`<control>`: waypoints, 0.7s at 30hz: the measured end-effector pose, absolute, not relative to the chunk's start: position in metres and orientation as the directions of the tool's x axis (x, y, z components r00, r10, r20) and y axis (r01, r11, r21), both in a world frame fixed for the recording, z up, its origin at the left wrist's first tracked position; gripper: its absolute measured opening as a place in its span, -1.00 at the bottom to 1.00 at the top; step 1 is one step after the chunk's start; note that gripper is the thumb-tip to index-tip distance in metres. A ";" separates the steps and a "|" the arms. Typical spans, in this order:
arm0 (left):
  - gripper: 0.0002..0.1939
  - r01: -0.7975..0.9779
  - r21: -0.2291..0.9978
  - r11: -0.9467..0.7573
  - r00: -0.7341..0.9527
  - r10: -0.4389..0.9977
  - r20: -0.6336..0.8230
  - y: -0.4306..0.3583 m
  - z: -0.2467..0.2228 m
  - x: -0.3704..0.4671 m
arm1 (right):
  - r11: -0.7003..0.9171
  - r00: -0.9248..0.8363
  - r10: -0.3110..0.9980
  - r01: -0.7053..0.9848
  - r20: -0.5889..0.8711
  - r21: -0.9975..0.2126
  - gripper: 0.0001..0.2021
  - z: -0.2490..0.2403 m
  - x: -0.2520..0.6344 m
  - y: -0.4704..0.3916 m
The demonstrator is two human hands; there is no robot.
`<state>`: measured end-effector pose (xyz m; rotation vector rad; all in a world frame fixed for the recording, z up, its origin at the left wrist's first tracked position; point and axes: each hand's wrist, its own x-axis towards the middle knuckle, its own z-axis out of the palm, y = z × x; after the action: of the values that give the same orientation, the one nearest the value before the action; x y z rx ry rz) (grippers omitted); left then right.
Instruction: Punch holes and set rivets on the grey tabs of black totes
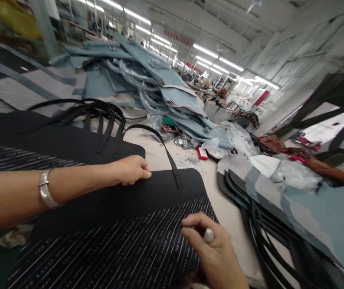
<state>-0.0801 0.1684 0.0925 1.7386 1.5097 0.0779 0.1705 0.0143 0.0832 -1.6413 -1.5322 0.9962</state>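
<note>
**Both hands on the black striped panel**

While my left hand [131, 170] pinches its grip on the plain top band of the black striped panel [114, 241], my right hand [214, 249] rests curled at the panel's right edge, fingers together. A black strap [160, 142] arches above. Blue-grey panels [148, 76] pile toward the tabletop [220, 200]'s far edge.

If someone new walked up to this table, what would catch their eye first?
Front and centre, the left hand pins the black striped panel while the right hand pinches a small silvery object at its edge. Behind them, a tall heap of pale blue pieces dominates the table.
</note>
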 end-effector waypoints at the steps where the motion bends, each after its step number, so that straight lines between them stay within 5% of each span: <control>1: -0.76 0.793 0.606 0.064 0.286 0.839 -0.463 0.164 0.083 -0.067 | -0.101 -0.010 0.993 0.486 -0.121 -0.868 -0.82 0.079 0.168 0.018; 8: -0.77 0.842 0.539 0.033 0.330 0.760 -0.561 0.172 0.049 -0.029 | -0.289 -0.029 0.932 0.543 -0.362 -0.788 -0.87 0.038 0.161 0.037; 14: -0.78 0.867 0.467 -0.171 0.466 0.611 -0.640 0.203 0.057 -0.035 | -0.260 -0.084 0.924 0.581 -0.374 -0.771 -0.89 0.030 0.159 0.042; 21: -0.71 0.732 0.668 -0.134 0.676 0.269 -0.686 0.231 0.054 -0.032 | -0.209 -0.098 0.938 0.603 -0.332 -0.770 -0.88 0.025 0.156 0.044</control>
<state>-0.0324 0.2307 0.0538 1.7066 0.8147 -0.4865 0.1564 0.0435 0.0251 -1.8066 -1.6811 1.2250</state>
